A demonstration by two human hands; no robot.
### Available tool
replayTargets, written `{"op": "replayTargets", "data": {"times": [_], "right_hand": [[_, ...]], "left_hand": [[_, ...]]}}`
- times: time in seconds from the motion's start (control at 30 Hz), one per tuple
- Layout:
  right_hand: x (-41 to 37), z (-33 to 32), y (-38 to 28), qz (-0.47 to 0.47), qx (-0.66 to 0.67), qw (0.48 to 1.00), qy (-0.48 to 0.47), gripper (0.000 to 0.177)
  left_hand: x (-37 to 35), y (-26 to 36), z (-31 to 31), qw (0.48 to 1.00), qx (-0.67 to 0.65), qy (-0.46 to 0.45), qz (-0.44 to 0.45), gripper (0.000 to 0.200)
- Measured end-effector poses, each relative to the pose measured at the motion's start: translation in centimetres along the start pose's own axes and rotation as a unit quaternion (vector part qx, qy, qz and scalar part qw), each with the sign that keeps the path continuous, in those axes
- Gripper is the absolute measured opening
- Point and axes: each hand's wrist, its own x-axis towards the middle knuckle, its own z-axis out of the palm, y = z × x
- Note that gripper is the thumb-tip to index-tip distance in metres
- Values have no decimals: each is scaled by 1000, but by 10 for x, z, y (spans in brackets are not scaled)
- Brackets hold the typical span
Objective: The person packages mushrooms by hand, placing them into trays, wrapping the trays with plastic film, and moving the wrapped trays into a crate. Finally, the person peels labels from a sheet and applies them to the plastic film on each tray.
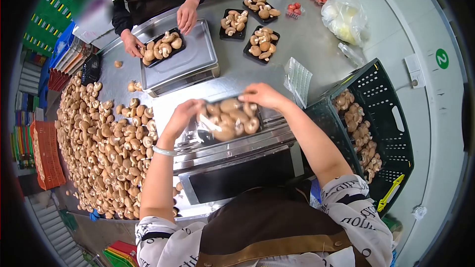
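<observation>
My left hand (182, 114) and my right hand (263, 94) both grip a tray of mushrooms (230, 117) covered in clear film, held just above a steel wrapping machine (232, 155). My left hand is on the tray's left end, my right hand on its far right corner. A big heap of loose mushrooms (101, 138) lies on the steel table to my left.
Across the table another person's hands (187, 16) rest at a black mushroom tray (163, 47) on a scale (190, 62). Three filled black trays (261, 43) sit farther back. A black crate (381, 118) with packed mushrooms stands at my right, and a plastic bag (345, 17) lies beyond.
</observation>
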Motion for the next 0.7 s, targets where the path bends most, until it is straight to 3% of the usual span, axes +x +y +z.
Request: {"op": "replayTargets", "data": {"times": [0.03,0.07,0.13,0.17,0.27,0.3,0.37,0.43,0.57,0.63,0.7], "right_hand": [[-4,0,7,40,-64,997,-33,43],[-11,8,14,28,-63,997,-14,40],[-27,22,18,-222,-158,953,132,38],[-34,24,15,-262,-179,935,158,37],[-64,25,-18,-22,-98,992,73,37],[-74,21,-35,-27,-58,994,85,36],[-98,16,-71,-32,25,993,107,36],[-120,9,-89,-29,18,996,77,32],[-169,21,-95,56,85,995,0,39],[-189,38,-70,93,85,992,-32,46],[-198,57,-45,135,-27,990,-36,50]], "left_hand": [[-12,8,4,995,75,9,-59,32],[-15,-5,8,998,51,21,-8,33],[-24,-16,14,955,243,44,163,34],[-29,-18,23,917,286,103,257,32],[-58,-1,42,948,258,143,117,33],[-70,10,53,933,229,193,198,34],[-102,35,63,944,198,199,173,33],[-134,59,75,950,178,208,153,31],[-186,54,94,984,97,141,-40,38],[-191,4,98,983,127,124,-51,39],[-185,-44,108,977,166,130,-39,38]]}}
